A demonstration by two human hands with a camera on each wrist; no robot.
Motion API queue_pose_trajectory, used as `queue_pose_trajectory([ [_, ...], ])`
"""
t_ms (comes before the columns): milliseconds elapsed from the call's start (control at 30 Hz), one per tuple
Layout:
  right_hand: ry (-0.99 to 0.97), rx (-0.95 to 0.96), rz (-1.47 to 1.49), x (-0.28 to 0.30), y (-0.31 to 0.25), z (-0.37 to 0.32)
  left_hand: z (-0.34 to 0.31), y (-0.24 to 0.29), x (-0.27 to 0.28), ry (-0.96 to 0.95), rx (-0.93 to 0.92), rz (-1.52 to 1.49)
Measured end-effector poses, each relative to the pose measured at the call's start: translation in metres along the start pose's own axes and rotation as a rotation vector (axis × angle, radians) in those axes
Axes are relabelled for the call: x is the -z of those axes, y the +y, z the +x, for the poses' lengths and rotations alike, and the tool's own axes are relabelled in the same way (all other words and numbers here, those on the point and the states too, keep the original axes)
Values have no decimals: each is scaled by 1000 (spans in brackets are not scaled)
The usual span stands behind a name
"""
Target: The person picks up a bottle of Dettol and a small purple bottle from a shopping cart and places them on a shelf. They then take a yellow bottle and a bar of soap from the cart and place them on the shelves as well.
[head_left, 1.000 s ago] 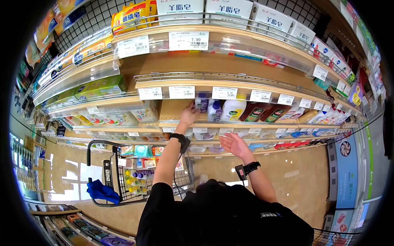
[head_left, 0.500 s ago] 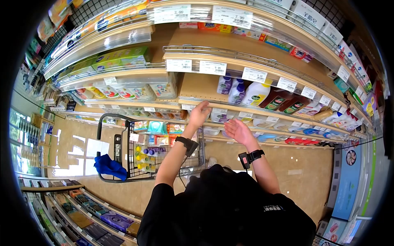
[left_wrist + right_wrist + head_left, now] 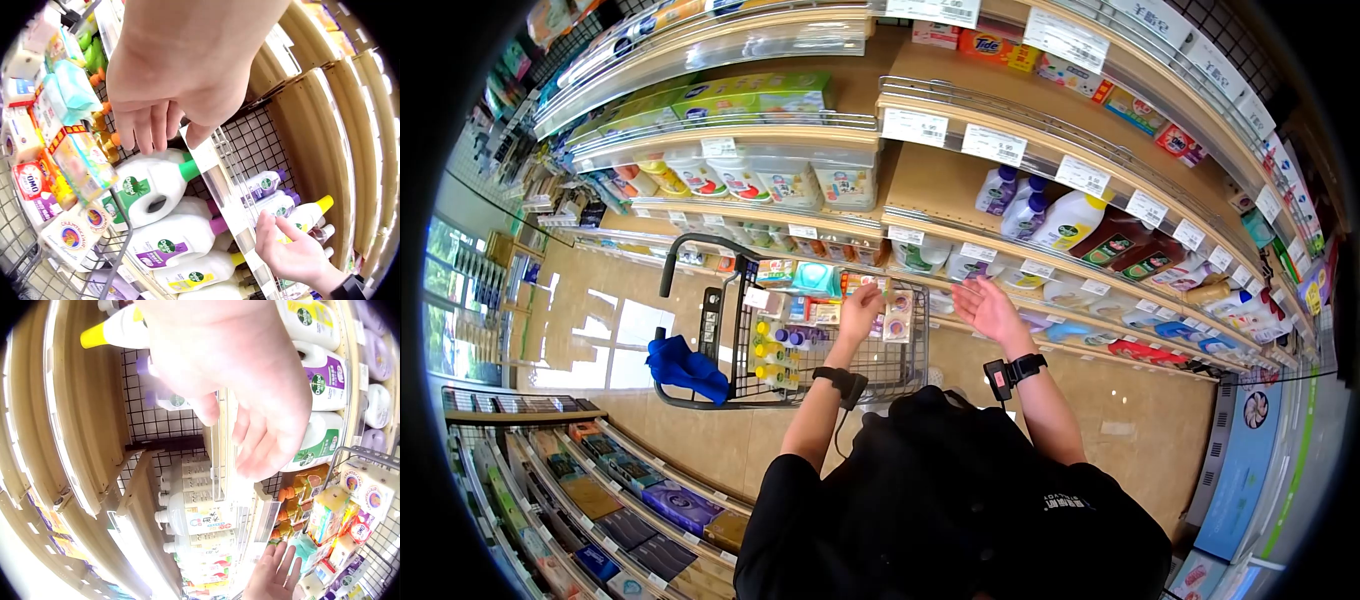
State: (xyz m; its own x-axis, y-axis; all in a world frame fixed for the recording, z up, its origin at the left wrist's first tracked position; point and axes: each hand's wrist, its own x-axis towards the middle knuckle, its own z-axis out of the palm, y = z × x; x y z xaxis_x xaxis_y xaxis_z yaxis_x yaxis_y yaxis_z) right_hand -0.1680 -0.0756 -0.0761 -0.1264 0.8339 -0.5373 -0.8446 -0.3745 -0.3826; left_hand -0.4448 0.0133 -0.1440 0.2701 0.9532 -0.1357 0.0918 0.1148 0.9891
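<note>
My left hand (image 3: 860,312) is over the shopping cart (image 3: 927,335) in the head view, its fingers loosely bent and nothing in them. Goods lie below it, among them a teal pack (image 3: 816,278), an Omo box (image 3: 32,182) and a Champs-like printed white pack (image 3: 74,235). To the right, my right hand (image 3: 992,308) hangs palm up before the lower shelves, fingers relaxed and holding nothing. Beyond it stand purple-capped bottles (image 3: 1022,216) and a yellow-capped white bottle (image 3: 1072,221). White Dettol jugs (image 3: 172,244) fill the shelf below the left hand in the left wrist view.
A blue cloth (image 3: 687,369) hangs on the cart's handle end. Price tags (image 3: 995,144) line the shelf edges. Tubs (image 3: 843,185) stand on the left shelf. Behind the person is another low shelf unit (image 3: 615,480), and a blue display panel (image 3: 1245,470) is at the right.
My left hand has left the purple bottles on the shelf and come down and back over the cart, empty. The head view has swung right to left across the shelves; the right hand stays palm up.
</note>
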Motion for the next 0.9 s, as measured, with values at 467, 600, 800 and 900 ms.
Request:
queue_pose_trajectory([
  [467, 2, -87, -57, -23, 58, 30, -93, -82, 115, 346, 207, -104],
  [600, 77, -130, -97, -21, 82, 39, -117, -96, 137, 458, 289, -160],
  [800, 239, -177, -92, -7, 115, 46, -135, -127, 162, 515, 333, -176],
  [900, 281, -182, -71, 1, 127, 51, -130, -133, 171, 454, 357, -21],
])
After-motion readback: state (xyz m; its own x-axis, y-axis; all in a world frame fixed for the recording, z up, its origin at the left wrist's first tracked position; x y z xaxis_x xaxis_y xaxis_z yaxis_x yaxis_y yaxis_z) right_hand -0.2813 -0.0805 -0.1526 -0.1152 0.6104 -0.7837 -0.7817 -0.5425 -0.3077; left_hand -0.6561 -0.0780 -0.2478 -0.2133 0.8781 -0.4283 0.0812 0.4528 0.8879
